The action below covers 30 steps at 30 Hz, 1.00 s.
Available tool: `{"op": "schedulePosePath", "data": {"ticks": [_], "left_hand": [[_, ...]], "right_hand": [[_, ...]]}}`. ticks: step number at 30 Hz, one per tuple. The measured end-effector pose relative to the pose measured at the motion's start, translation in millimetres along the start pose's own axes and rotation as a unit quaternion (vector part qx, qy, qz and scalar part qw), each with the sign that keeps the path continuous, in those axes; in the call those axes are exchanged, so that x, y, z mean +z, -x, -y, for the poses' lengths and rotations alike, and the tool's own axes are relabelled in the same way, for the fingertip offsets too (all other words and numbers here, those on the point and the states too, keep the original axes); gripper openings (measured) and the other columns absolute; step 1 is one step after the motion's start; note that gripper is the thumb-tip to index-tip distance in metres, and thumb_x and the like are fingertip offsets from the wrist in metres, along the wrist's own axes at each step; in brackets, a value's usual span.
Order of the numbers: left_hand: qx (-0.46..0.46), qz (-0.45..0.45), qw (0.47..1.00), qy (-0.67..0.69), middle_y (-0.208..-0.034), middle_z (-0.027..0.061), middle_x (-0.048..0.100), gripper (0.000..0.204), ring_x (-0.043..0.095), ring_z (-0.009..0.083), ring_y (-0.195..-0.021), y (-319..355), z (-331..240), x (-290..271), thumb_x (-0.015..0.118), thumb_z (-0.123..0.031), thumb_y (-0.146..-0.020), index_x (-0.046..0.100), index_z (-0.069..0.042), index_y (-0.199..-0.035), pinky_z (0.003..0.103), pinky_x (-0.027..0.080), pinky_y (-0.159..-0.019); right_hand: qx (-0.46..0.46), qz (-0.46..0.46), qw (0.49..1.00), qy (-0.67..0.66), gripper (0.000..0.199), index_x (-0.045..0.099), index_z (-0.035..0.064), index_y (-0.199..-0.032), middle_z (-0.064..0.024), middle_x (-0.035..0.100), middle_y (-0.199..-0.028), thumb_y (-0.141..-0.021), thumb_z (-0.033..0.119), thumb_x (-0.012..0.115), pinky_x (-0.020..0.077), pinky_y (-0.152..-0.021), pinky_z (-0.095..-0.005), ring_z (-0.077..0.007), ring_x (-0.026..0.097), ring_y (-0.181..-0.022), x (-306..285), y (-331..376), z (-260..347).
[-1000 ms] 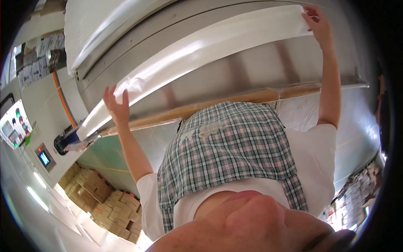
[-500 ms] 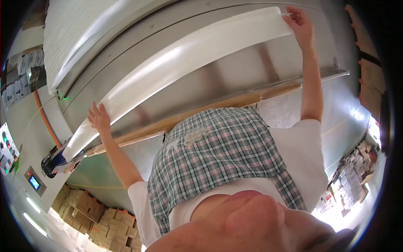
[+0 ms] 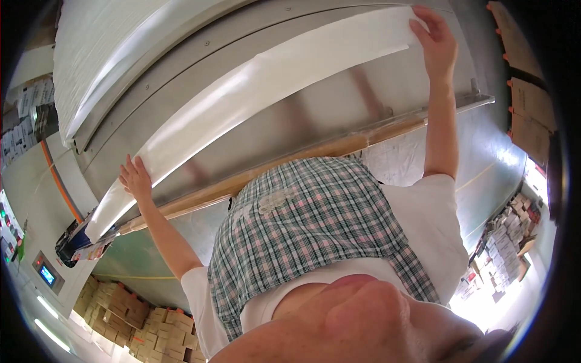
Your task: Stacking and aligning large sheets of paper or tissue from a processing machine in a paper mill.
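Note:
A long, glossy white strip of sheet material (image 3: 260, 81) stretches across a metal work surface (image 3: 339, 103). It runs from the lower left up to the far right. My left hand (image 3: 136, 177) rests at the strip's left part with fingers spread. At the far right end, my right hand (image 3: 437, 45) has its thumb and fingers around the strip's corner. Whether the fingertips press tightly is hard to see. The strip's left end lies by a dark blue and black object (image 3: 74, 245) at the table's left edge.
Behind the metal surface rises a large stack of white sheets (image 3: 103, 54). A machine panel with a small lit screen (image 3: 47, 275) stands at left. Cardboard boxes (image 3: 163, 333) are piled at lower left, and more cartons (image 3: 529, 109) stand at right. A brown edge (image 3: 260, 166) runs along the table front.
My right hand has closed in on the strip's right end, which now reaches between thumb and fingers. My left hand stays on the strip, fingers spread. The whole view has shifted slightly.

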<state>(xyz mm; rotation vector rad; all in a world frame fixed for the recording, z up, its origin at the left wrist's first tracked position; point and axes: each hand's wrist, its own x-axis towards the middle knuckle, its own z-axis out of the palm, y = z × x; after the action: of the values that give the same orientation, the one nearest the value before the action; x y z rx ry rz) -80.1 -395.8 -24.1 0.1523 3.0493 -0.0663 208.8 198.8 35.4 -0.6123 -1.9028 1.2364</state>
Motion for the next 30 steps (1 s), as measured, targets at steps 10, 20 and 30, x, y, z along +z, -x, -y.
{"op": "schedulePosePath", "data": {"ticks": [10, 20, 30], "left_hand": [[-0.007, 0.016, 1.0, -0.005, -0.137, 0.0116, 0.025, 0.054, 0.017, 0.0395, -0.125, -3.3, 1.8, 0.7, 0.03, -0.058, -0.083, 0.035, -0.028, -0.128, 0.054, 0.017, -0.098], [-0.012, 0.038, 0.999, -0.003, -0.137, 0.0119, 0.025, 0.055, 0.017, 0.0396, -0.125, -1.0, 4.1, -4.9, 0.029, -0.059, -0.083, 0.034, -0.028, -0.128, 0.055, 0.017, -0.098], [-0.013, 0.139, 0.989, -0.04, -0.136, 0.0125, 0.027, 0.055, 0.019, 0.0392, -0.125, -24.6, 57.6, 13.0, 0.028, -0.056, -0.085, 0.037, -0.022, -0.127, 0.053, 0.018, -0.098]], "right_hand": [[0.069, 0.07, 0.982, 0.162, 0.032, 0.054, 0.0034, -0.104, -0.0058, 0.055, -0.103, -0.074, -0.001, 0.062, 0.0454, -0.077, -0.024, -0.0132, 0.053, -0.096, -20.9, -9.2, -37.5], [-0.115, 0.206, 0.928, 0.29, 0.034, 0.049, 0.0086, -0.116, -0.0047, 0.053, -0.111, -0.082, 0.005, 0.052, 0.0407, -0.086, -0.0264, -0.0147, 0.048, -0.105, 10.1, 11.9, -8.1], [0.31, 0.395, 0.859, 0.102, 0.043, 0.043, 0.0093, -0.123, -0.0073, 0.05, -0.117, -0.081, 0.011, 0.053, 0.0333, -0.094, -0.0262, -0.0175, 0.045, -0.109, 32.4, -2.7, -58.3]]}}
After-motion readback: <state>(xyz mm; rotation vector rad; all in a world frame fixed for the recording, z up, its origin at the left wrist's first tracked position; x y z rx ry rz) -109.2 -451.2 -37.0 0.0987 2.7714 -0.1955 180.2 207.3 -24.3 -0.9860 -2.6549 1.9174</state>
